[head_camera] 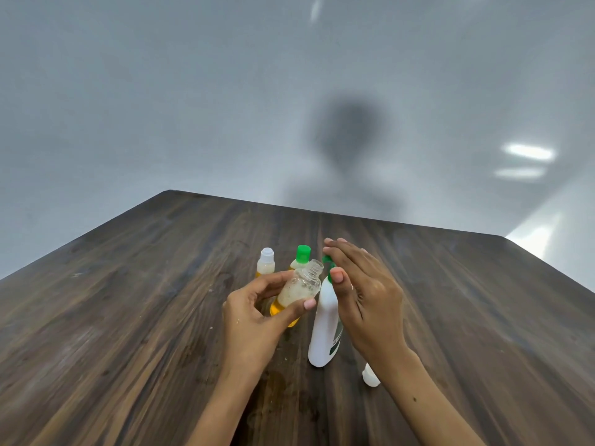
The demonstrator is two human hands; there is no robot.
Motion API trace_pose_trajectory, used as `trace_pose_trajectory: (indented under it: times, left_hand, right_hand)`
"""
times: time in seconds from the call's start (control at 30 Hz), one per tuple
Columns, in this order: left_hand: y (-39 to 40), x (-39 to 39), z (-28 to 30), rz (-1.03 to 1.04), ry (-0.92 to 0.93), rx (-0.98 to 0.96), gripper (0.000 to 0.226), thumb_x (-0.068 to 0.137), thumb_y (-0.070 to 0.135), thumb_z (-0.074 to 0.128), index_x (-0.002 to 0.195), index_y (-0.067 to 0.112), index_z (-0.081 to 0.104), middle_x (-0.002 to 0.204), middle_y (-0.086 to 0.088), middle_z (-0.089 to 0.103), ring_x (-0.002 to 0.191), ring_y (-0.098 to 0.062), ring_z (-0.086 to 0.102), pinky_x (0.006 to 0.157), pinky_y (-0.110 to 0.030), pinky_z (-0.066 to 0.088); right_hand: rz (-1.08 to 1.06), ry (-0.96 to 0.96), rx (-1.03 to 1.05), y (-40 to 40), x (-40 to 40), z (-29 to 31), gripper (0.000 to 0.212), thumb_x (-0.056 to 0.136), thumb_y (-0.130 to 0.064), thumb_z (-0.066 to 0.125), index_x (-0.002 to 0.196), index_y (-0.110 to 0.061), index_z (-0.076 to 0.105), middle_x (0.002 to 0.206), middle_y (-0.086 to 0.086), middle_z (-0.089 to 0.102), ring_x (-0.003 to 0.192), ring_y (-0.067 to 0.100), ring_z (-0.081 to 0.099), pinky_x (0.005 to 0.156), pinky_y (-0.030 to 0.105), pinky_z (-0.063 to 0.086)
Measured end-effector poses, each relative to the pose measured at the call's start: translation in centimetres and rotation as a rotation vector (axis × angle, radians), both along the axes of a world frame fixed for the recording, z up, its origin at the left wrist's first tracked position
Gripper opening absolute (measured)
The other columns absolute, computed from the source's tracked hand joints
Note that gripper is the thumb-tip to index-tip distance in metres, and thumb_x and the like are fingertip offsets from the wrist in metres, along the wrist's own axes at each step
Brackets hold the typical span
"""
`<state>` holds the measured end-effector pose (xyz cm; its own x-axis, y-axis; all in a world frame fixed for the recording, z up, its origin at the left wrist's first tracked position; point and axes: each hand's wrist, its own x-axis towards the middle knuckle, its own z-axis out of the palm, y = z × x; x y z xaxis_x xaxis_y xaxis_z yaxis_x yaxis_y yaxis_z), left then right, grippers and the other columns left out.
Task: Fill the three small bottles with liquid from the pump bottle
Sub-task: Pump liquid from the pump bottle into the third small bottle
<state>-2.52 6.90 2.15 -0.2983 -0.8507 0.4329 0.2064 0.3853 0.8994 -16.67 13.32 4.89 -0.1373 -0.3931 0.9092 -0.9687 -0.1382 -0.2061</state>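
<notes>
My left hand (pixel 254 312) grips a small clear uncapped bottle (pixel 297 289), tilted with its open mouth toward the pump's green nozzle; yellow liquid and foam sit in its lower part. The white pump bottle (pixel 323 329) stands upright just right of it. My right hand (pixel 363 291) lies with straight fingers on the green pump head (pixel 327 260), mostly hiding it. Behind stand two small capped bottles: one with a white cap (pixel 266 261), one with a green cap (pixel 301 256), both partly filled.
A small white cap (pixel 369 378) lies on the dark wooden table (pixel 128 317) by my right wrist. A wet stain marks the wood near the front. The table's far edge meets a glossy grey wall.
</notes>
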Motion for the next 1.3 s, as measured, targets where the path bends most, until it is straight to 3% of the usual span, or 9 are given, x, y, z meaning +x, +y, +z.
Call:
trace_pose_trajectory:
  times: [0.13,0.3,0.5,0.67,0.9,1.03,1.3]
  left_hand:
    - [0.1,-0.1,0.2,0.004,-0.006,-0.01,0.045,0.056,0.027,0.087,0.1,0.023,0.075,0.093,0.013,0.075,0.091,0.001,0.069,0.077,-0.01,0.051]
    - [0.0,-0.2,0.1,0.017,-0.011,-0.015,0.042,0.06,0.019,0.089,0.098,0.024,0.074,0.092,0.014,0.075,0.09,0.002,0.068,0.076,-0.008,0.049]
    - [0.3,-0.1,0.4,0.014,0.002,-0.008,0.041,0.059,0.019,0.088,0.097,0.027,0.074,0.091,0.017,0.074,0.09,0.005,0.067,0.074,-0.005,0.048]
    - [0.4,-0.1,0.5,0.016,-0.001,-0.018,0.042,0.059,0.021,0.088,0.096,0.031,0.072,0.094,0.017,0.073,0.092,0.005,0.066,0.073,-0.005,0.048]
    - [0.3,-0.2,0.6,0.017,-0.01,-0.028,0.042,0.061,0.022,0.087,0.099,0.029,0.072,0.096,0.015,0.073,0.093,0.004,0.066,0.075,-0.006,0.049]
    - [0.3,-0.3,0.4,0.017,-0.017,-0.03,0.041,0.061,0.02,0.088,0.098,0.03,0.072,0.094,0.017,0.073,0.092,0.005,0.066,0.075,-0.006,0.049]
    - [0.3,-0.2,0.4,0.027,-0.006,-0.032,0.04,0.06,0.016,0.088,0.091,0.034,0.071,0.087,0.025,0.072,0.087,0.006,0.067,0.072,-0.005,0.048]
  right_hand:
    - [-0.006,0.034,0.017,-0.2,-0.1,0.7,0.064,0.099,-0.054,0.023,0.111,-0.01,0.069,0.119,0.001,0.065,0.117,0.014,0.056,0.096,0.04,0.046]
    - [-0.017,-0.009,0.007,0.0,0.2,-0.1,0.064,0.099,-0.054,0.026,0.109,-0.009,0.07,0.115,0.001,0.067,0.113,0.015,0.059,0.089,0.044,0.052]
    - [-0.013,0.018,0.021,-0.1,0.1,0.7,0.064,0.099,-0.054,0.024,0.11,-0.011,0.07,0.118,0.0,0.065,0.116,0.012,0.056,0.097,0.039,0.046]
    - [-0.022,-0.021,0.027,0.0,0.3,0.0,0.063,0.098,-0.055,0.026,0.11,-0.012,0.07,0.116,-0.001,0.067,0.114,0.012,0.057,0.091,0.042,0.051]
    - [-0.047,0.047,0.071,0.3,0.1,0.8,0.063,0.098,-0.056,0.024,0.114,-0.013,0.068,0.122,-0.002,0.063,0.118,0.009,0.053,0.098,0.034,0.045]
    - [-0.058,0.016,0.073,0.3,0.5,0.3,0.063,0.097,-0.057,0.026,0.112,-0.014,0.069,0.118,-0.003,0.065,0.115,0.007,0.054,0.093,0.035,0.05]
    - [-0.053,0.021,0.093,0.5,0.4,1.1,0.064,0.097,-0.058,0.024,0.114,-0.014,0.068,0.122,-0.003,0.064,0.119,0.009,0.054,0.1,0.034,0.044]
